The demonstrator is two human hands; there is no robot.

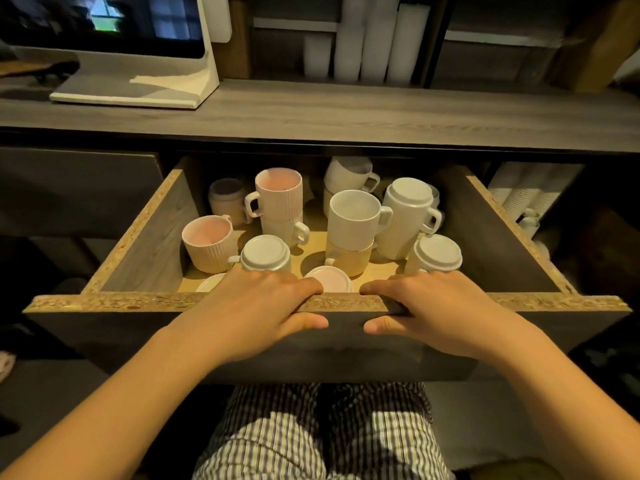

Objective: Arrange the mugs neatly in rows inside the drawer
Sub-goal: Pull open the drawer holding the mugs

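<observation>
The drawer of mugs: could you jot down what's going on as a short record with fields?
drawer: open, wooden floor showing between mugs
mugs: scattered, not in rows; pink and white ones mixed
stacks: pink ribbed mug stacked upright on another; white mug stacked on a ribbed one
upside down: white mug near the front, and another to its right
tilted: pink mug at left
left hand: grip on the drawer's front edge
right hand: grip on the same edge
mugs held: none
</observation>
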